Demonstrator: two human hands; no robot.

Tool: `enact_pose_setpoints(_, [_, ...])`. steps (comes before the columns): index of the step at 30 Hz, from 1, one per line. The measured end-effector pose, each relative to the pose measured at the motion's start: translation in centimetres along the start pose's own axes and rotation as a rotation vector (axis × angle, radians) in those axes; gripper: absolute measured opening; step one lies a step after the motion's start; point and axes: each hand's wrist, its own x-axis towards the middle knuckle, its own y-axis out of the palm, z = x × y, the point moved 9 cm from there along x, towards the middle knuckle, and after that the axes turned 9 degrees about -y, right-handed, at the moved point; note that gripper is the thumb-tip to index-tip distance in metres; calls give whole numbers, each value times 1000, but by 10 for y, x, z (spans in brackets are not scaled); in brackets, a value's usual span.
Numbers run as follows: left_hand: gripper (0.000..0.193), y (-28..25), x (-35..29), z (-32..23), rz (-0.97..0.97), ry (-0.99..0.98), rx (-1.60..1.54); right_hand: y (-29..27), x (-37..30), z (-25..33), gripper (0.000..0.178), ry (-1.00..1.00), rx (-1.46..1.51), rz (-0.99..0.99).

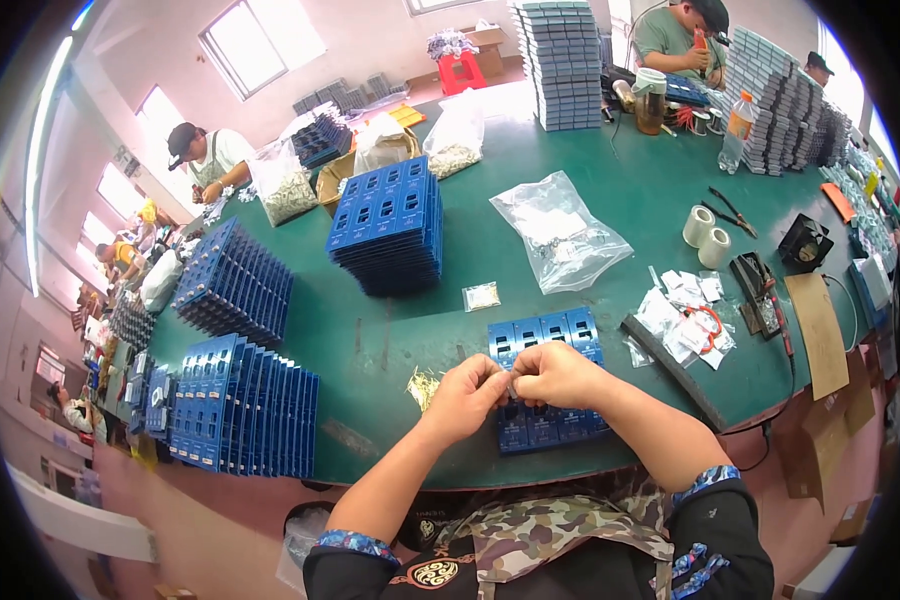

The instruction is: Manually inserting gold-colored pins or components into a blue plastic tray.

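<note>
While the left hand [467,397] and the right hand [560,376] meet, fingertips pinched on one small piece [511,387] too hidden to identify, one blue panel [547,334] lies just beneath them. Beside the left hand sits one heap of thin yellowish strips [423,386]; farther left stand three large stacks [382,212] of blue boards. Rightward are two white rolls [714,248] and one pair of pliers [732,212]. The green bench [665,165] is scuffed; beyond are pale walls [360,40] and a pink floor [210,530].
</note>
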Motion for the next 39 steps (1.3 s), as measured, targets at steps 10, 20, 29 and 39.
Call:
enact_pose_setpoints(10, [10, -2, -17, -58, -383, 302, 755, -18, -3, 20, 20, -125, -232, -201])
enact_pose_setpoints(20, [8, -6, -23, -84, -405, 427, 856, -25, 0, 16, 19, -219, -183, -245])
enact_pose_setpoints(29, [8, -21, -21, -88, -378, 411, 513, 22, 3, 6, 35, 45, 925, 19])
enact_pose_setpoints(39, [43, -15, 10, 24, 69, -184, -1018, 5, 18, -5, 30, -1, 632, -135])
